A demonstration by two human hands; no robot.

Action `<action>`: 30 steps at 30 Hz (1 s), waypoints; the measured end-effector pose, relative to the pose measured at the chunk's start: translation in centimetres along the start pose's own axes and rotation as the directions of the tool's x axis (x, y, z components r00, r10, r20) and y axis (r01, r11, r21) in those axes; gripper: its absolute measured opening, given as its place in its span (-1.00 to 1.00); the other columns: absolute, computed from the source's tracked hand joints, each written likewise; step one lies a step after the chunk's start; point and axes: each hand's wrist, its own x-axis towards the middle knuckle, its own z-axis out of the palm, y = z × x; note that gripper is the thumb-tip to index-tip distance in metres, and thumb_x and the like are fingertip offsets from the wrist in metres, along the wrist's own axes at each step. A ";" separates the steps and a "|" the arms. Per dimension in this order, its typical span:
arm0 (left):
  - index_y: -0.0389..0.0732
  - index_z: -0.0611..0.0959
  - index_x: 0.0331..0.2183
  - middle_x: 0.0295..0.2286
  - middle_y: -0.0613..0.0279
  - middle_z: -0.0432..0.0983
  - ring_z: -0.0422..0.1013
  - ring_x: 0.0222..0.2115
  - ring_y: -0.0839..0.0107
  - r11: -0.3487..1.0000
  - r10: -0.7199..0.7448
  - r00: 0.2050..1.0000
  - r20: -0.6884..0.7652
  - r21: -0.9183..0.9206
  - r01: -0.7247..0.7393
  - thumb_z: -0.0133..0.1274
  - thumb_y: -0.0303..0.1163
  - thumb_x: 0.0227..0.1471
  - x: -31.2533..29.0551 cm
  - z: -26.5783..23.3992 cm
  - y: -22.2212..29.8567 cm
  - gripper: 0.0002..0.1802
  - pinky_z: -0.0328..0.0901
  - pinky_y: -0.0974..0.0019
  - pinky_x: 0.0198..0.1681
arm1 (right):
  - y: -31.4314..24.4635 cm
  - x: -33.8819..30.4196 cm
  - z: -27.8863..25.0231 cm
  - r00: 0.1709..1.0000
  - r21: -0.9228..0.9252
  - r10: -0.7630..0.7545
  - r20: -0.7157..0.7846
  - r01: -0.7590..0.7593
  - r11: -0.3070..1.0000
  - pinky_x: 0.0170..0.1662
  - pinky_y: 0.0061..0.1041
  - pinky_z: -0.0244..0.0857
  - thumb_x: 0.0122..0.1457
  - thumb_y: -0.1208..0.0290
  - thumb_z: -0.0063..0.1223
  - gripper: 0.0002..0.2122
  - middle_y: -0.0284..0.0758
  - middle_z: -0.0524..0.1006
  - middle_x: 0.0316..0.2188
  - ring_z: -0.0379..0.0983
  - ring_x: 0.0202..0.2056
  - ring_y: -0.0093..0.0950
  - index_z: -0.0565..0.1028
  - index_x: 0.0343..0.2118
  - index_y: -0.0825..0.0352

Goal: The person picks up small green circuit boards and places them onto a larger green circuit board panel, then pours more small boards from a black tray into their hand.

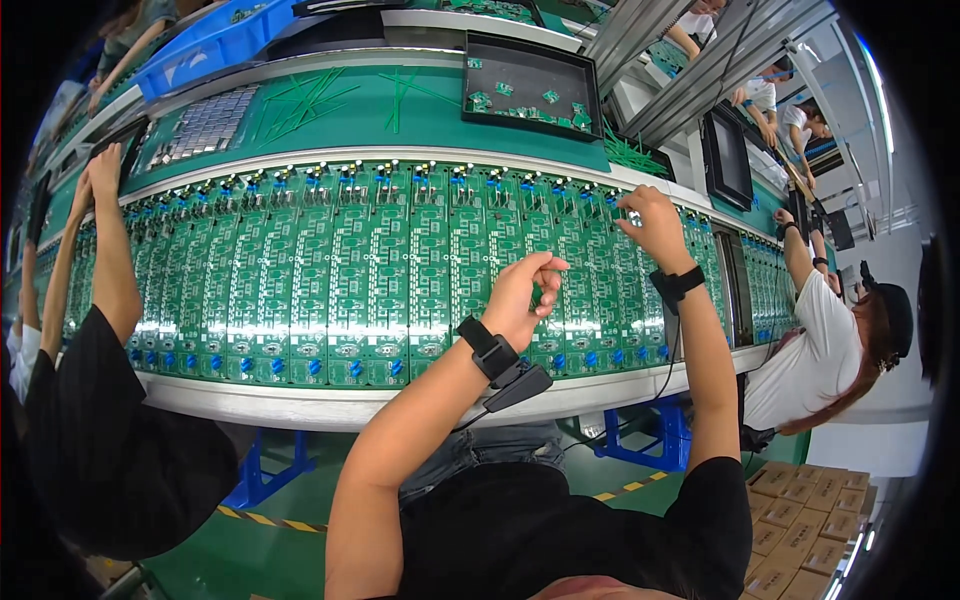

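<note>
The right hand (654, 225) pinches a small shiny part (634, 217) over the far portion of the green circuit boards (345, 270). The left hand (522, 295) is above their middle, fingers half-curled (whether around anything, I cannot tell). The boards lie side by side in a long row; beyond, the green counter (430, 142) carries thin green sticks (310, 103) and a black tray (525, 72).

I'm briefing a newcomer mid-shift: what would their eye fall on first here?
First, the long row of green circuit boards sweeping across the middle. Then the left hand over it, and the right hand near the row's far edge with a small silvery part. The bright blue bin at upper left also stands out.
</note>
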 end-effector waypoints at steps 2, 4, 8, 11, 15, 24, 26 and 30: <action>-0.31 0.48 -0.34 -0.57 0.31 0.36 0.25 -0.59 0.56 1.000 0.018 0.998 -0.065 -0.005 -0.019 -0.19 -0.23 0.06 0.0 0.3 0.0 -0.68 0.12 0.53 -0.57 | 0.1 0.6 0.3 0.998 0.005 0.012 0.059 -0.012 1.000 -0.32 -0.38 0.22 -0.25 0.50 0.18 -0.79 -0.33 0.40 -0.51 0.34 -0.38 -0.34 0.47 -0.46 0.30; -0.31 0.49 -0.32 -0.54 0.27 0.41 0.31 -0.56 0.53 1.000 0.027 0.995 -0.097 -0.007 -0.028 -0.21 -0.21 0.06 -0.1 0.9 0.2 -0.64 0.16 0.52 -0.53 | -0.1 0.8 0.2 0.996 0.006 0.018 0.088 -0.019 1.000 -0.31 -0.38 0.22 -0.25 0.49 0.19 -0.79 -0.34 0.40 -0.50 0.34 -0.37 -0.35 0.47 -0.45 0.29; -0.29 0.47 -0.20 -0.35 0.15 0.44 0.37 -0.34 0.41 0.972 0.065 0.997 -0.031 -0.224 -0.070 -0.22 -0.16 0.07 0.0 1.9 0.5 -0.58 0.20 0.48 -0.33 | -1.7 0.5 -1.1 0.999 -0.088 -0.010 0.039 0.014 0.996 -0.30 -0.37 0.23 -0.23 0.47 0.19 -0.76 -0.33 0.41 -0.48 0.34 -0.36 -0.33 0.48 -0.41 0.30; -0.27 0.44 -0.14 -0.23 0.10 0.40 0.35 -0.23 0.35 0.960 0.102 0.994 -0.034 -0.259 -0.107 -0.24 -0.12 0.08 0.2 1.3 0.2 -0.54 0.22 0.43 -0.23 | -7.9 0.4 -2.1 0.989 0.235 -0.091 -0.117 0.116 0.965 -0.27 -0.40 0.24 -0.20 0.44 0.18 -0.76 -0.31 0.43 -0.43 0.36 -0.33 -0.32 0.48 -0.39 0.29; -0.27 0.44 -0.14 -0.25 0.13 0.40 0.33 -0.19 0.36 0.979 0.109 0.984 -0.139 -0.154 -0.130 -0.26 -0.09 0.08 -0.6 1.8 0.3 -0.52 0.23 0.33 -0.17 | -13.4 0.1 -3.6 0.972 0.417 -0.235 0.013 0.209 0.885 -0.26 -0.41 0.25 -0.16 0.44 0.17 -0.79 -0.29 0.44 -0.41 0.36 -0.34 -0.31 0.46 -0.39 0.30; -0.29 0.46 -0.20 -0.28 0.14 0.39 0.34 -0.19 0.37 0.985 0.025 0.989 -0.148 -0.163 -0.049 -0.28 -0.08 0.09 -0.5 2.3 0.1 -0.53 0.24 0.30 -0.17 | -13.2 -0.7 -2.9 0.955 0.683 -0.066 0.289 -0.157 0.713 -0.36 -0.59 0.23 -0.15 0.58 0.13 -0.77 -0.35 0.44 -0.42 0.34 -0.42 -0.49 0.45 -0.35 0.31; -0.30 0.47 -0.25 -0.31 0.14 0.40 0.36 -0.24 0.34 0.983 0.058 0.987 -0.151 -0.163 -0.082 -0.28 -0.10 0.09 0.1 1.8 -0.2 -0.55 0.26 0.31 -0.19 | -13.3 -0.7 -3.3 0.972 0.742 0.026 0.235 -0.197 0.641 -0.35 -0.56 0.23 -0.13 0.57 0.11 -0.78 -0.37 0.41 -0.45 0.34 -0.44 -0.48 0.46 -0.35 0.29; -0.30 0.47 -0.32 -0.38 0.15 0.42 0.40 -0.31 0.31 0.983 0.059 0.989 -0.132 -0.167 -0.081 -0.24 -0.14 0.08 0.0 1.4 -0.3 -0.60 0.27 0.33 -0.23 | -11.4 0.0 -4.3 0.992 0.492 0.055 -0.110 0.006 0.871 -0.40 -0.67 0.18 -0.08 0.59 0.07 -0.79 -0.39 0.45 -0.49 0.32 -0.47 -0.60 0.49 -0.30 0.29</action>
